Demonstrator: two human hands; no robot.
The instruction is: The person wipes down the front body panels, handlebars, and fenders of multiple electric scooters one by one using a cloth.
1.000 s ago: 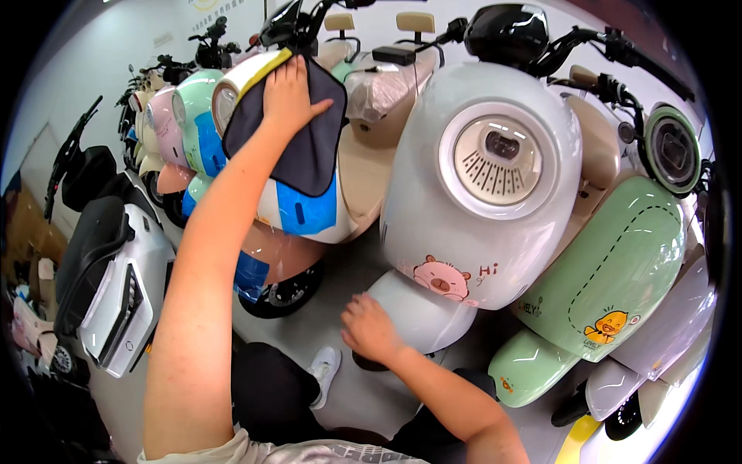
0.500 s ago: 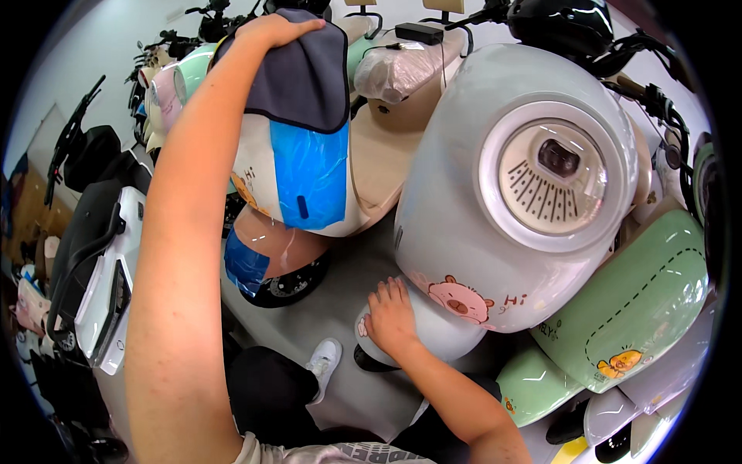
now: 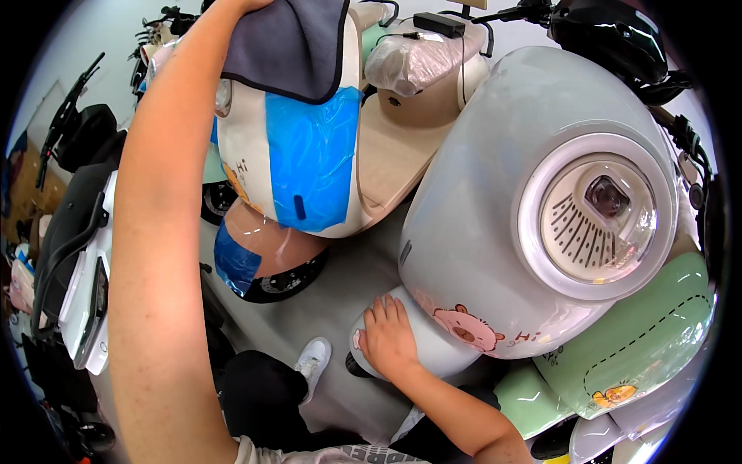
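My left arm reaches up to the top edge, where my left hand (image 3: 251, 5), mostly cut off, presses a dark grey cloth (image 3: 290, 46) onto the front of a cream scooter (image 3: 247, 155). Blue protective film (image 3: 313, 162) covers that scooter's front panel. My right hand (image 3: 390, 340) lies flat, fingers apart, on the front fender (image 3: 437, 352) of a pale grey scooter (image 3: 471, 216) with a round headlight (image 3: 599, 213) and a pink bear sticker.
A mint green scooter (image 3: 641, 340) stands close at the right. A white and black scooter (image 3: 85, 286) is at the left. A black helmet (image 3: 610, 39) hangs top right. A plastic-wrapped seat (image 3: 417, 62) with a black charger lies behind. My white shoe (image 3: 313, 359) is on the grey floor.
The view has closed in on the scooters. My left hand with the cloth has slid up the cream scooter's front to the frame's top. My right hand has shifted onto the grey scooter's fender.
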